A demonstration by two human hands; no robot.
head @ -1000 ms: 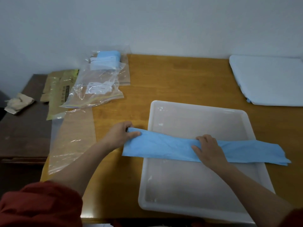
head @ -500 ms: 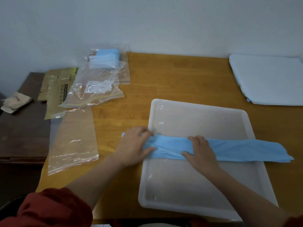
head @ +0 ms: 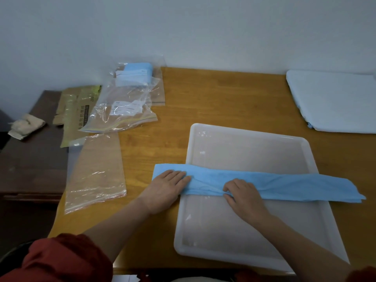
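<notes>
The wooden surface (head: pixel 223 102) has lots of bare room behind the white tray (head: pixel 250 130), and some to its right, up to the folded white sheet (head: pixel 335 100). A clear bag (head: pixel 95 174) lies flat by the left edge. The tray's near rim sits close to the surface's front edge. The blue strip (head: pixel 295 184) lies across the tray, and both ends stick out past the side rims. The left hand (head: pixel 168 184) lies flat with straight fingers and presses on the strip's left end. The right hand (head: pixel 244 194) has curled fingers that pinch the strip's near edge over the tray. A second ago the left hand was farther left, holding the strip's tip. Now the two hands are closer together.
</notes>
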